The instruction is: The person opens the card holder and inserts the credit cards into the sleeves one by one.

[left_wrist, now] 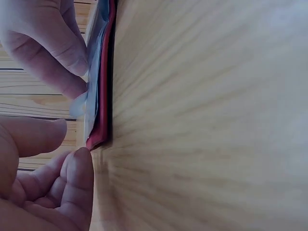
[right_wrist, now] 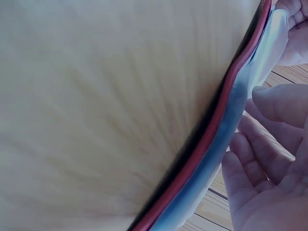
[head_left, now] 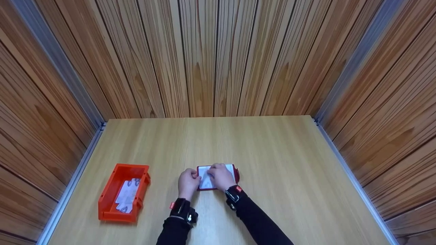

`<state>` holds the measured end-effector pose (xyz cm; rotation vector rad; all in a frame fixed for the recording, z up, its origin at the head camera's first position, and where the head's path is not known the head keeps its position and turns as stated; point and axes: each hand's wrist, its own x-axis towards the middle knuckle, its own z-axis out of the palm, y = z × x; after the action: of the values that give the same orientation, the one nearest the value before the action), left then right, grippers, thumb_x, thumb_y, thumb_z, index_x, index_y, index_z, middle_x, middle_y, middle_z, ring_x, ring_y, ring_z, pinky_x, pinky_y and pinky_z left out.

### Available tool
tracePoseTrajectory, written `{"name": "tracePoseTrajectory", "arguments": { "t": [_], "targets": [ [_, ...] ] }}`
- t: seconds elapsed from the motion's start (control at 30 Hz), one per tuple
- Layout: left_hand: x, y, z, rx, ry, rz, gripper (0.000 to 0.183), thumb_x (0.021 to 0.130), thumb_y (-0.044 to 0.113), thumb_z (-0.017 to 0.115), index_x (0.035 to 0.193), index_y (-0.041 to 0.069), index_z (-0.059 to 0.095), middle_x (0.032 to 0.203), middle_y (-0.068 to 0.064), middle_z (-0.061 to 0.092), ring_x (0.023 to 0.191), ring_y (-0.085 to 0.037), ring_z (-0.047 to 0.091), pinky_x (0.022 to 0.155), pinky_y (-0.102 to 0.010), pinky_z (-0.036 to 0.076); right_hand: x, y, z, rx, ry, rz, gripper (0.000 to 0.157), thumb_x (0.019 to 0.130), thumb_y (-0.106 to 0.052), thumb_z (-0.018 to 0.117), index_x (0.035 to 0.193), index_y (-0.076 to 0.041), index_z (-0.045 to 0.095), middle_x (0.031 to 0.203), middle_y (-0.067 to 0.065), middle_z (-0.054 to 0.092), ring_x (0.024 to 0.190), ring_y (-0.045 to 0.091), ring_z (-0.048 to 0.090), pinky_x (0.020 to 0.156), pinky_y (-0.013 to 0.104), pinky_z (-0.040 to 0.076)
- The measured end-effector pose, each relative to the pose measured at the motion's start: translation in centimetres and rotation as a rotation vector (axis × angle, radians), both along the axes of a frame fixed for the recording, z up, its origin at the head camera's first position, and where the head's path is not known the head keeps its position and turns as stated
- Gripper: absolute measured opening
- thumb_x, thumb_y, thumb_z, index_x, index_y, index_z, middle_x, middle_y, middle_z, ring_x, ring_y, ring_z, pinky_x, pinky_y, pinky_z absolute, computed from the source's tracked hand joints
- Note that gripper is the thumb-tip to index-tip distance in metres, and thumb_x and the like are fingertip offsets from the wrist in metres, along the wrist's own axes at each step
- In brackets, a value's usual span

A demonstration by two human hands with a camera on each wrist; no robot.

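Note:
A flat red-edged holder [head_left: 198, 190] with white faces and a clear plastic sleeve lies on the table. It appears to be a card holder, with a red flap [head_left: 237, 174] along its right side. My right hand [head_left: 220, 176] reaches over it and pinches the clear sleeve [left_wrist: 78, 105], which bulges up beneath the fingertips. At the left edge is my left hand [head_left: 188, 183], fingers loosely bent. In the left wrist view, its index fingertip [left_wrist: 81, 161] touches the red corner, and the thumb stands apart from that finger. What lies under the right palm is hidden.
An orange bin [head_left: 108, 194] stands to the left on the wooden table [head_left: 272, 146]. Several white printed cards [head_left: 127, 192] lie inside it. Wood-panelled walls [head_left: 201, 58] enclose the table at the back and both sides.

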<state>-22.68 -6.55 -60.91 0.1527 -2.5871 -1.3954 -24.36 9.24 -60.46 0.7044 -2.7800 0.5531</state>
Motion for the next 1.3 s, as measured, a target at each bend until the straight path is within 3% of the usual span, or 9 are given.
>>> {"name": "tracePoseTrajectory", "arguments": {
  "t": [0.33,0.57,0.87,1.07,1.3],
  "targets": [
    [0.6,0.1,0.2,0.007,-0.088,-0.098,0.019,0.072,0.002,0.079,0.079,0.001,0.061,0.069,0.001,0.056,0.065,-0.016,0.052,0.060,-0.031,0.045,-0.2,0.1,-0.4,-0.008,0.031,0.005,0.015,0.085,-0.006,0.072,0.099,-0.007,0.077,0.102,0.009,0.067,0.094,0.028,0.060,0.080,0.034,0.051],
    [0.4,0.2,-0.3,-0.037,-0.134,-0.057,0.019,0.071,0.000,0.078,0.071,0.007,0.060,0.069,-0.001,0.058,0.065,-0.019,0.053,0.061,-0.033,0.044,-0.1,0.0,-0.2,0.001,0.001,0.004,0.016,0.088,-0.007,0.071,0.102,-0.007,0.077,0.104,0.010,0.066,0.096,0.028,0.059,0.081,0.035,0.051],
    [0.4,0.3,-0.4,-0.050,-0.123,-0.042,0.019,0.070,-0.001,0.075,0.069,0.008,0.059,0.068,-0.001,0.058,0.066,-0.020,0.054,0.061,-0.035,0.044,0.0,0.1,-0.1,-0.010,0.014,0.003,0.015,0.087,-0.006,0.072,0.101,-0.006,0.077,0.102,0.010,0.066,0.094,0.028,0.059,0.079,0.036,0.051],
    [0.4,0.3,-0.4,-0.046,-0.121,-0.048,0.019,0.069,-0.001,0.075,0.068,0.008,0.059,0.068,-0.001,0.059,0.065,-0.020,0.053,0.061,-0.034,0.044,0.0,0.2,0.3,-0.078,0.004,-0.003,0.016,0.085,-0.005,0.073,0.101,-0.004,0.075,0.102,0.010,0.066,0.096,0.029,0.060,0.084,0.038,0.050],
    [0.3,0.3,-0.2,-0.031,-0.175,-0.048,0.018,0.072,-0.001,0.076,0.071,0.007,0.059,0.071,-0.002,0.059,0.069,-0.021,0.055,0.062,-0.034,0.045,-0.5,1.0,1.1,-0.150,0.020,-0.071,0.020,0.085,-0.006,0.073,0.105,-0.005,0.074,0.103,0.009,0.067,0.099,0.029,0.061,0.086,0.041,0.049]
  ]
}}
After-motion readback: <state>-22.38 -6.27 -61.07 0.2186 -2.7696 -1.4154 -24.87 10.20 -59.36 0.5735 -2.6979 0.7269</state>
